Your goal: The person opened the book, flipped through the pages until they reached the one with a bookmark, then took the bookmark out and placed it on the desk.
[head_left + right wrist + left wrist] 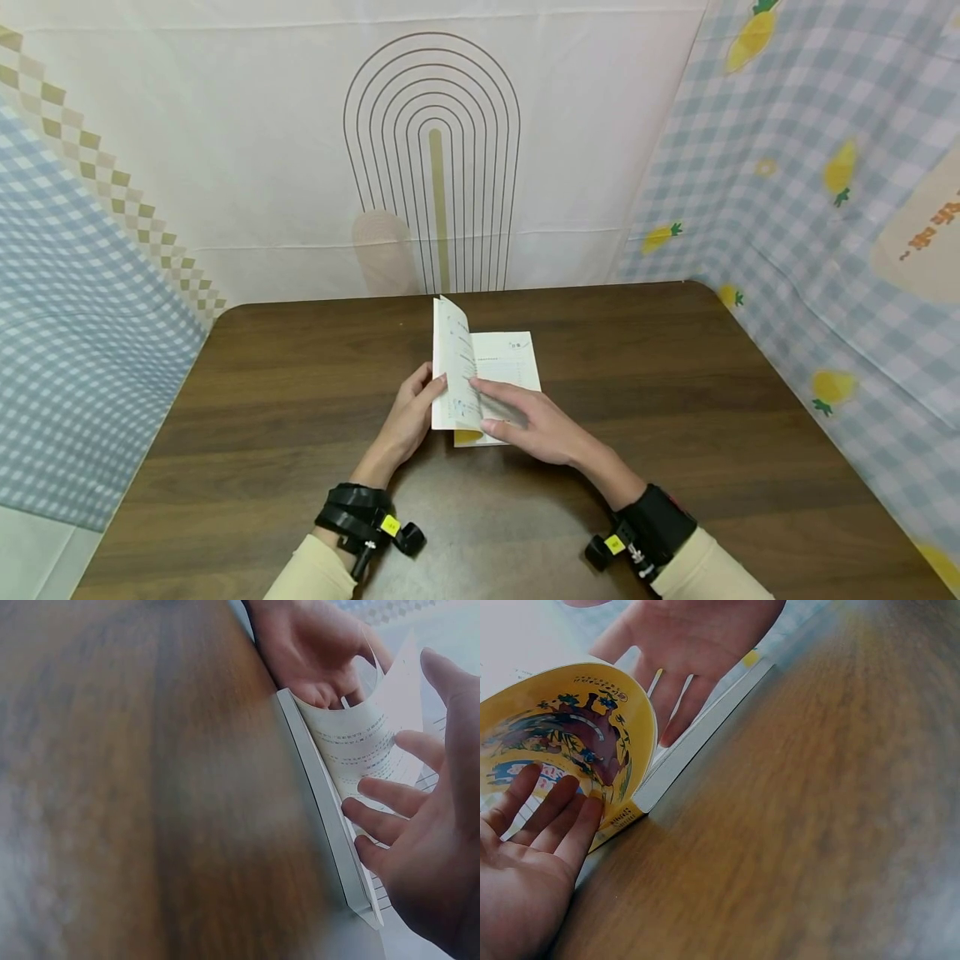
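Note:
A paperback book [510, 358] lies open on the table, its left part raised and bent. The left hand [408, 417] holds that raised part at its left edge, thumb on the page side; in the left wrist view its fingers lie against the yellow illustrated cover [592, 735]. The right hand [543, 425] rests over the open book, fingers extended, fingertips by the inner fold. In the right wrist view the right hand [427, 802] is spread beside the curved printed page [360, 742], and the left hand [315, 652] is behind that page.
The brown wooden table [300, 350] spreads around the book. A white cloth [262, 150] with an arch pattern hangs behind the table's back edge. Blue checked cloths hang at the left [75, 333] and right [795, 250]. Each wrist wears a black strap with a small camera.

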The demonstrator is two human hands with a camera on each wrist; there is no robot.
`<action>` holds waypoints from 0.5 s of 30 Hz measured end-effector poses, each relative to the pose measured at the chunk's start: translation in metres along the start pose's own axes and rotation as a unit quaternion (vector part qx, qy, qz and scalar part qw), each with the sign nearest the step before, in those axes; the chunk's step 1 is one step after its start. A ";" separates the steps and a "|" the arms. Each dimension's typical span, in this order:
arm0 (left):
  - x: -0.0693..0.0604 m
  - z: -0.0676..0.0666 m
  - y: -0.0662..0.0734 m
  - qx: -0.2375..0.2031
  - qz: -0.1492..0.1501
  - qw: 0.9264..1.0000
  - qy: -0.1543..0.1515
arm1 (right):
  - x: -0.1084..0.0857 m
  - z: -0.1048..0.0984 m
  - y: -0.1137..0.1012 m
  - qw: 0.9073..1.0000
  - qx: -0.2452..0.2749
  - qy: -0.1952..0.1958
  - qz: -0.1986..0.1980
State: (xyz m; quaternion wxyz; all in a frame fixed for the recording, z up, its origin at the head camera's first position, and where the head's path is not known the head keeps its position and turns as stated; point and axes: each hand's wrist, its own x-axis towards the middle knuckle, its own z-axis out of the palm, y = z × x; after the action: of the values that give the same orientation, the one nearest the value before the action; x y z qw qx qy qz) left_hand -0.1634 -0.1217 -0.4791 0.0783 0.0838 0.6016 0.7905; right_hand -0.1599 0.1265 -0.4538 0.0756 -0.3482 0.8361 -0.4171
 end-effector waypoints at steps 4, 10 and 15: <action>0.000 -0.001 0.001 0.005 0.000 1.000 -0.002 | 0.000 -0.001 -0.001 1.000 -0.006 -0.006 -0.010; 0.001 -0.001 0.001 0.008 -0.006 1.000 -0.002 | 0.002 -0.002 -0.002 1.000 -0.015 -0.013 -0.018; 0.001 0.000 0.001 0.007 -0.010 1.000 0.003 | 0.002 0.000 0.000 1.000 -0.014 -0.014 -0.015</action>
State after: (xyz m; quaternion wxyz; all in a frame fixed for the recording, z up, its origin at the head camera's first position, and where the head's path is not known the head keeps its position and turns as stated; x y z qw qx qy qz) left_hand -0.1641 -0.1220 -0.4778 0.0835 0.0757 0.6079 0.7860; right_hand -0.1610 0.1254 -0.4533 0.0759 -0.3672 0.8357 -0.4013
